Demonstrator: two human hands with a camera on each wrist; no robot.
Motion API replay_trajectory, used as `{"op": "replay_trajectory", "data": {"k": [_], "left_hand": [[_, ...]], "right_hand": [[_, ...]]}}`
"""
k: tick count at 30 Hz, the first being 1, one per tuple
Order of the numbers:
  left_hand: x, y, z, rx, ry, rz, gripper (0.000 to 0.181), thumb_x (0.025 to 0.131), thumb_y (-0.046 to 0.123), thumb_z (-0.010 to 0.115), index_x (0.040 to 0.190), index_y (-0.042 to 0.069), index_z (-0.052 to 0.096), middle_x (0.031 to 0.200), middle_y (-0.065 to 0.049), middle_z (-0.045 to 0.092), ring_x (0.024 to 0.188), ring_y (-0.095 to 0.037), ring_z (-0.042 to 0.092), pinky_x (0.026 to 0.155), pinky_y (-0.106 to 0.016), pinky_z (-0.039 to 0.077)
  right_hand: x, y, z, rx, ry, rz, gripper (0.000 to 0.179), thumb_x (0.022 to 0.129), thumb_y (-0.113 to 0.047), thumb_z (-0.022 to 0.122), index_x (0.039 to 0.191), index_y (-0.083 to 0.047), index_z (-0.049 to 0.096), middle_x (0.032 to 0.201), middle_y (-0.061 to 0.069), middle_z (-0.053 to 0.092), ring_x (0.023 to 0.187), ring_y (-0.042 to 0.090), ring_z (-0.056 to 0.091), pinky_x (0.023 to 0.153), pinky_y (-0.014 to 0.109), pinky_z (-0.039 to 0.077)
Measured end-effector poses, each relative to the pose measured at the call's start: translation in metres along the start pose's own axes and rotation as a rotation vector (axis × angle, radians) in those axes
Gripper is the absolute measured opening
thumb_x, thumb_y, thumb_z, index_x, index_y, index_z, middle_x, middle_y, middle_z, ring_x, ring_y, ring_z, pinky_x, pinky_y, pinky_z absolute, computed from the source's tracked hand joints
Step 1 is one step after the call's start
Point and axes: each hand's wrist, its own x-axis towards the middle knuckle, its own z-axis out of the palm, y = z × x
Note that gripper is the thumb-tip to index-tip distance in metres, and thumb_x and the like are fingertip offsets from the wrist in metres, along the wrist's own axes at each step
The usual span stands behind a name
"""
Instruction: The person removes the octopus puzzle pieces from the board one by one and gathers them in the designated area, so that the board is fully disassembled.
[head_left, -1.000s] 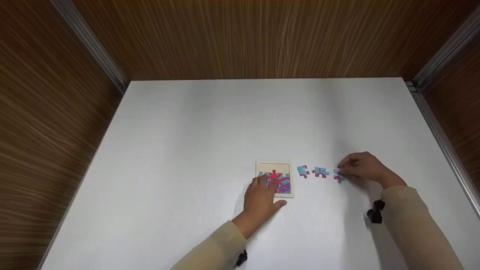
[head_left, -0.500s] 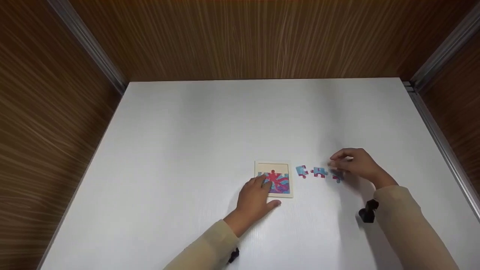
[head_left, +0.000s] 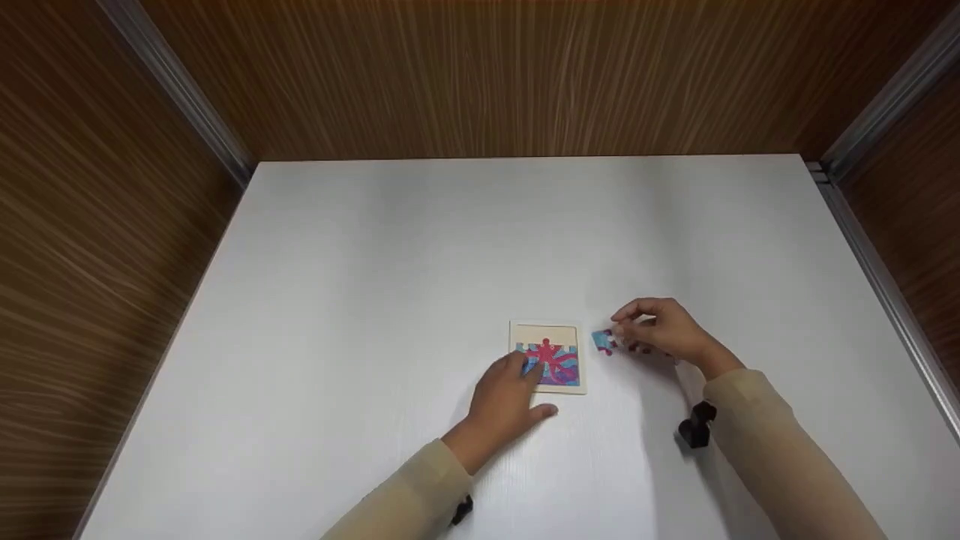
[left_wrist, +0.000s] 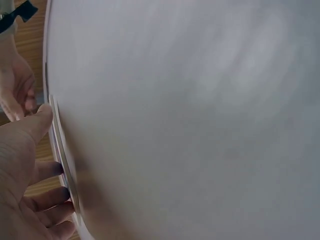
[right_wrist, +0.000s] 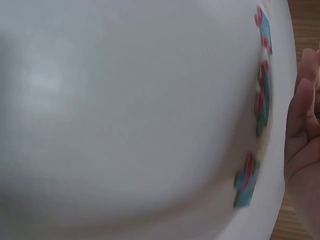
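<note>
A small square puzzle tray with a red octopus picture lies on the table, its upper strip bare wood. My left hand rests its fingers on the lower left of the picture, thumb out past the near edge. My right hand hovers just right of the tray, thumb and index finger bent near each other at the leftmost loose puzzle piece. In the right wrist view three blue and red pieces lie in a row on the table: a top piece, a middle piece and a bottom piece.
The white table has a wood-grain panel along its back and more panels at both sides, with metal rails at the corners. A black wrist device hangs under the right sleeve, and another under the left.
My right hand has moved left along the row, from the rightmost piece to the leftmost, with its fingers now covering the others. The left hand has shifted slightly left, still on the tray.
</note>
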Motion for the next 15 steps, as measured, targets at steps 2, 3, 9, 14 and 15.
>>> {"op": "replay_trajectory", "data": {"k": [2, 3, 9, 14, 15], "left_hand": [[-0.001, -0.001, 0.0, 0.011, -0.002, 0.013, 0.068, 0.083, 0.054, 0.066, 0.136, 0.012, 0.055, 0.128, -0.011, 0.048, 0.126, -0.027, 0.044, 0.105, -0.035, 0.034], [-0.001, -0.001, 0.0, 0.012, -0.002, 0.016, 0.069, 0.083, 0.055, 0.066, 0.136, 0.012, 0.054, 0.128, -0.011, 0.047, 0.126, -0.027, 0.043, 0.105, -0.036, 0.033], [-0.003, -0.002, 0.002, -0.015, -0.011, -0.02, 0.072, 0.081, 0.058, 0.065, 0.139, 0.016, 0.052, 0.134, -0.013, 0.041, 0.128, -0.029, 0.038, 0.106, -0.038, 0.031], [-0.005, -0.002, 0.002, -0.022, -0.038, -0.056, 0.075, 0.081, 0.058, 0.066, 0.143, 0.02, 0.047, 0.139, -0.015, 0.036, 0.131, -0.029, 0.033, 0.107, -0.039, 0.029], [-0.006, -0.002, 0.002, -0.019, -0.04, -0.056, 0.075, 0.081, 0.058, 0.066, 0.143, 0.02, 0.046, 0.139, -0.015, 0.036, 0.131, -0.029, 0.033, 0.108, -0.04, 0.028]], "right_hand": [[0.003, -0.003, 0.006, 0.03, -0.016, 0.002, 0.023, 0.088, -0.014, 0.069, 0.105, 0.002, 0.067, 0.099, 0.015, 0.059, 0.075, 0.025, 0.065, 0.063, 0.029, 0.053], [0.004, -0.005, 0.009, 0.046, -0.026, 0.001, 0.024, 0.088, -0.014, 0.069, 0.106, 0.002, 0.067, 0.098, 0.015, 0.06, 0.074, 0.026, 0.065, 0.062, 0.03, 0.053], [0.011, -0.013, 0.025, 0.067, -0.086, -0.057, 0.026, 0.088, -0.013, 0.069, 0.108, 0.004, 0.065, 0.097, 0.015, 0.06, 0.076, 0.027, 0.065, 0.059, 0.031, 0.053], [0.017, -0.02, 0.036, 0.062, -0.124, -0.096, 0.026, 0.088, -0.009, 0.069, 0.108, 0.005, 0.065, 0.095, 0.014, 0.062, 0.071, 0.028, 0.061, 0.058, 0.032, 0.053], [0.018, -0.022, 0.039, 0.054, -0.129, -0.103, 0.025, 0.088, -0.01, 0.069, 0.108, 0.005, 0.065, 0.095, 0.013, 0.063, 0.071, 0.028, 0.061, 0.058, 0.032, 0.053]]}}
